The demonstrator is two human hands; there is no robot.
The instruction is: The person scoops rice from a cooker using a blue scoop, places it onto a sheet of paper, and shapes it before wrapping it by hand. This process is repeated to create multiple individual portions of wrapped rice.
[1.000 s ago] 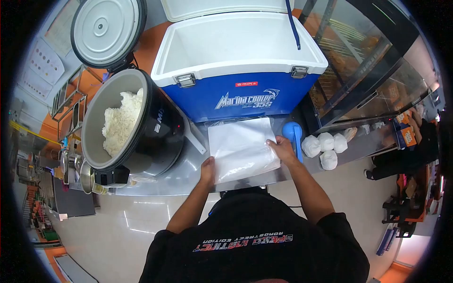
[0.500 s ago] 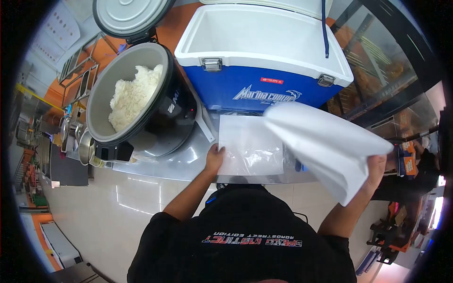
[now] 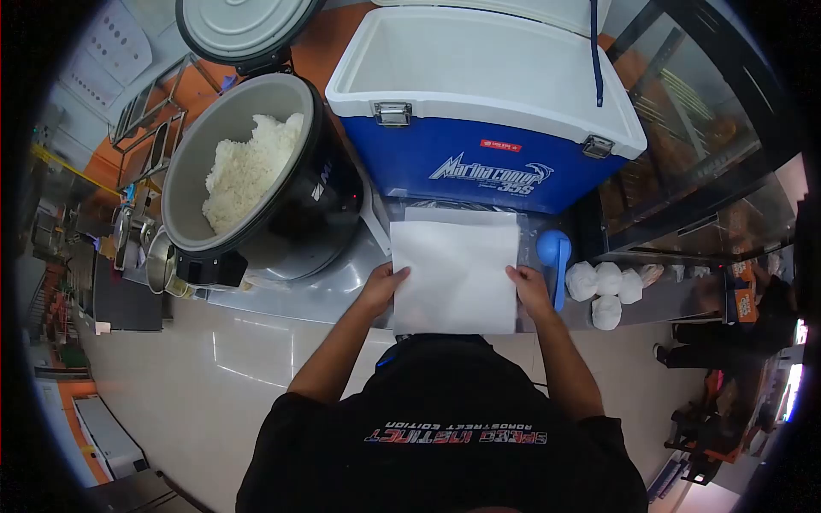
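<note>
A white sheet of paper [image 3: 455, 278] is held at its two side edges in front of my body. My left hand [image 3: 382, 287] is closed on the left edge, thumb on top. My right hand [image 3: 530, 289] pinches the right edge the same way. Beneath the sheet, the top strip of more white paper [image 3: 462, 216] shows on the steel counter. To the right of my right hand lies a blue scoop [image 3: 554, 252]. Several white wrapped bundles [image 3: 607, 278] sit farther right.
On the left stands a black rice cooker [image 3: 308, 197] with its lid up and white rice [image 3: 252, 171] inside. Behind the paper is a blue and white cooler box [image 3: 479, 154], its lid raised. A glass display case [image 3: 684, 128] stands at the right. Another person [image 3: 727, 342] is partly visible there.
My right hand has brought the sheet from the right and laid it over the paper in front of me. The blue scoop and white bundles are now uncovered.
</note>
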